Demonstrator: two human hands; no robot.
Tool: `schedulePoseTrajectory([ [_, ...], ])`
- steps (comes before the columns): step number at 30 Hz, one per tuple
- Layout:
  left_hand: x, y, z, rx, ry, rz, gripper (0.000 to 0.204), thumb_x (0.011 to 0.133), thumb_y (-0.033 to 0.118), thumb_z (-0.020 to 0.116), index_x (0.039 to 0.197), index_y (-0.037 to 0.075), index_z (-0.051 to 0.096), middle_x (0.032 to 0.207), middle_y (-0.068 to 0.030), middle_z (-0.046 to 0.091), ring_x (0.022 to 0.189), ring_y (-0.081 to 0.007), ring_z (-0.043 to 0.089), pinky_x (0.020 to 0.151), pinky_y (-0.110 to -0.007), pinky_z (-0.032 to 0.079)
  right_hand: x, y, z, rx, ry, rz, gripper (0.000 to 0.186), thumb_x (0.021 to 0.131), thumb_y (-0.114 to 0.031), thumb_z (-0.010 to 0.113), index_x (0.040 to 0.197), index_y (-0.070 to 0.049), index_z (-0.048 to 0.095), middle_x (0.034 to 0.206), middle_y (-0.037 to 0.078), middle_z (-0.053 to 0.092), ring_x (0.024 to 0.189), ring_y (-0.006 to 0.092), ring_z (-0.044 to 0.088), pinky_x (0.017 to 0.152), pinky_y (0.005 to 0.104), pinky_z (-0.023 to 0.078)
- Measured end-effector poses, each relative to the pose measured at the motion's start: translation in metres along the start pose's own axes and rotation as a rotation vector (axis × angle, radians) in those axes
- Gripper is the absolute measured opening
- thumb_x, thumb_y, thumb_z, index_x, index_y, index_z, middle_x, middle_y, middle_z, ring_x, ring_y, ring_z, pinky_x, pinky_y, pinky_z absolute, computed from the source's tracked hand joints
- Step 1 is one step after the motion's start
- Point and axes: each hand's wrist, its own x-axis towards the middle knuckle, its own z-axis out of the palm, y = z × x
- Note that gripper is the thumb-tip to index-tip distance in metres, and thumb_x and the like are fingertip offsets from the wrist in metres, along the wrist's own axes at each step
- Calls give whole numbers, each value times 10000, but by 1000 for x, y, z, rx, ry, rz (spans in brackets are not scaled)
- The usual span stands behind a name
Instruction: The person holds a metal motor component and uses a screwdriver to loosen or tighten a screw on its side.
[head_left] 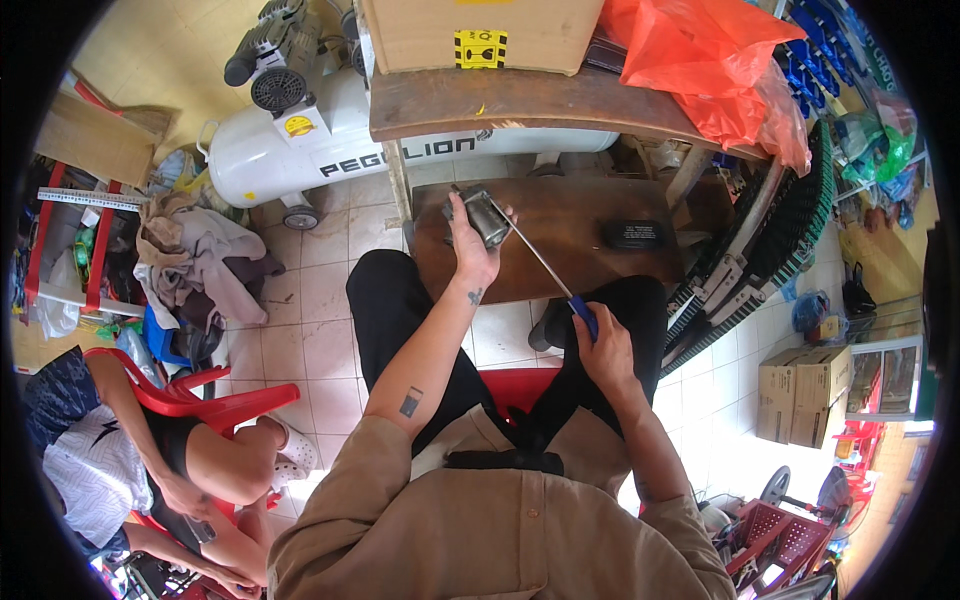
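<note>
My left hand (pixel 474 250) is closed around a blocky grey metal housing (pixel 489 222), raised above a low brown wooden table (pixel 560 270). What the housing belongs to, I cannot make out. In my right hand (pixel 607 352) is a screwdriver (pixel 544 260) with a blue handle and a long thin shaft. Its shaft slants up and left, and the tip meets or lies close to the right side of the housing. Whether it sits in a screw is too small to tell. On the low table's right part lies a small black box (pixel 635 235).
Beyond the low table stands a higher wooden table (pixel 540 108) with a cardboard box (pixel 490 35) and an orange-red plastic bag (pixel 700 50). A white-tanked air compressor (pixel 270 160) is at the far left. A person (pixel 110 460) sits in a red chair on the left. A black-green ribbed roll (pixel 770 240) leans at right.
</note>
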Motion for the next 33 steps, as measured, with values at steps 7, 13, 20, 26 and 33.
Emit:
schedulePoseTrajectory([
  [7, 3, -1, -5, -16, 8, -11, 517, 940, 622, 528, 1056, 123, 594, 881, -64, 636, 840, -277, 662, 875, -448, 524, -1, -6, -4, 58, 74, -33, 399, 865, -80, 672, 1230, -7, 528, 885, 188, 635, 792, 401, 644, 750, 438, 545],
  [13, 3, 6, -3, -136, 53, -27, 489, 945, 567, 549, 1059, 94, 597, 887, -94, 640, 886, -300, 650, 938, -461, 515, 0, 10, -7, 282, 148, -102, 432, 906, -58, 633, 1301, 37, 484, 919, 159, 657, 711, 267, 651, 704, 340, 547],
  [20, 2, 1, 4, -144, -22, -12, 491, 954, 532, 550, 1029, 50, 593, 890, -108, 641, 881, -295, 651, 999, -461, 500, 4, 26, -2, 920, 40, 475, 564, 1078, -441, 283, 1380, 15, 420, 983, 125, 640, 661, 140, 615, 530, 251, 462],
  [26, 3, 9, 0, -117, 39, 28, 288, 932, 333, 655, 1012, 64, 592, 889, -92, 646, 869, -261, 663, 957, -418, 536, 6, 9, 6, 1153, 197, 352, 517, 1079, -391, 345, 1437, -20, 306, 1062, 121, 554, 784, 166, 604, 579, 229, 450],
  [33, 11, 20, -2, -80, -39, 109, 155, 900, 130, 657, 1012, 46, 591, 954, -104, 655, 958, -280, 661, 969, -444, 541, 33, 37, 5, 855, -97, 464, 537, 1076, -385, 363, 1395, 42, 303, 1156, 190, 564, 912, 202, 668, 609, 252, 523],
])
